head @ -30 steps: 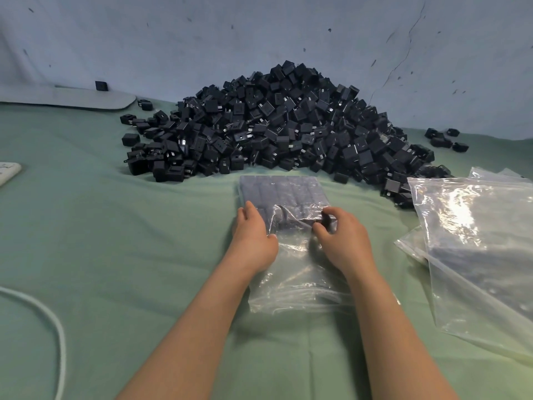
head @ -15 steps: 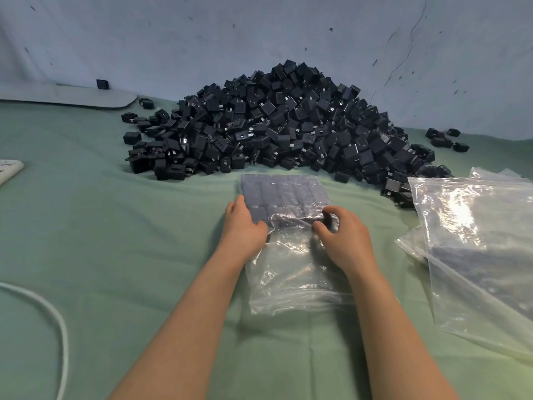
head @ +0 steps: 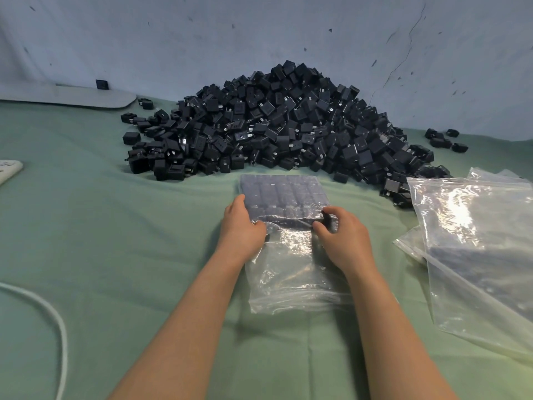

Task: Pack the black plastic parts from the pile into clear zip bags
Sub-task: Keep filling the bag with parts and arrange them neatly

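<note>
A big pile of black plastic parts [head: 277, 125] lies on the green cloth against the back wall. In front of it a clear zip bag [head: 291, 269] lies flat; its far half is filled with black parts in neat rows [head: 284, 194], its near half is flat. My left hand [head: 240, 226] grips the bag's left edge beside the packed rows. My right hand [head: 339, 236] pinches the plastic at the near edge of the rows, thumb and forefinger curled.
A stack of clear zip bags [head: 476, 243] lies to the right. A white cable [head: 54, 321] curves at the near left, a white object [head: 8, 168] sits at the left edge, a grey flat board [head: 72, 95] at the back left. Loose parts [head: 444, 140] lie right of the pile.
My left hand has slid away from me along the bag's left edge, up beside the packed rows. The right hand has barely moved.
</note>
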`<state>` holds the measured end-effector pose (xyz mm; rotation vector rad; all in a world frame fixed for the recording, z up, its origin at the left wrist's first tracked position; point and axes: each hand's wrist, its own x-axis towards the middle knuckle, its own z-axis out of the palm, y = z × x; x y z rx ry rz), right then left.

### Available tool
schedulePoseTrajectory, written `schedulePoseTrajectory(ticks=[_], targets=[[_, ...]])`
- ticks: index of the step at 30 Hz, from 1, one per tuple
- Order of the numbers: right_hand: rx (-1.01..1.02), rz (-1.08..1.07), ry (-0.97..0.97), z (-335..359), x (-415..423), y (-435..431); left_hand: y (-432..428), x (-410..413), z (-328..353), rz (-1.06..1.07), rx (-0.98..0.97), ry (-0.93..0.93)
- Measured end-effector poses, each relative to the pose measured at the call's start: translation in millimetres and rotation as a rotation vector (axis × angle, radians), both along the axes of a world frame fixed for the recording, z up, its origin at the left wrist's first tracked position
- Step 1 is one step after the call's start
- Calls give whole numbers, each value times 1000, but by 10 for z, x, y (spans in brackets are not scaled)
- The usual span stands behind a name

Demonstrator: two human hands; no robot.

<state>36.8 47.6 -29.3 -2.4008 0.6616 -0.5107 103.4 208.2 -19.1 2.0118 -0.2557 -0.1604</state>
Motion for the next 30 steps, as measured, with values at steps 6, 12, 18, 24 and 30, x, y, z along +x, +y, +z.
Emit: schedulePoseTrajectory(ticks=[6,12,18,24,30], targets=[[-6,20,-72,124,3,62,-19,-5,-26,-16,239,-193],[-53,249,-135,481,632,539,19,410,166,47,228,-218],[-285,317,206,378,1599,1033,338,929,269,372,-341,110],[-313,246,361,233,2071,1167,369,1173,228,418,-495,174],[121,204,10,512,1847,933,398,1088,218,385,-537,193]])
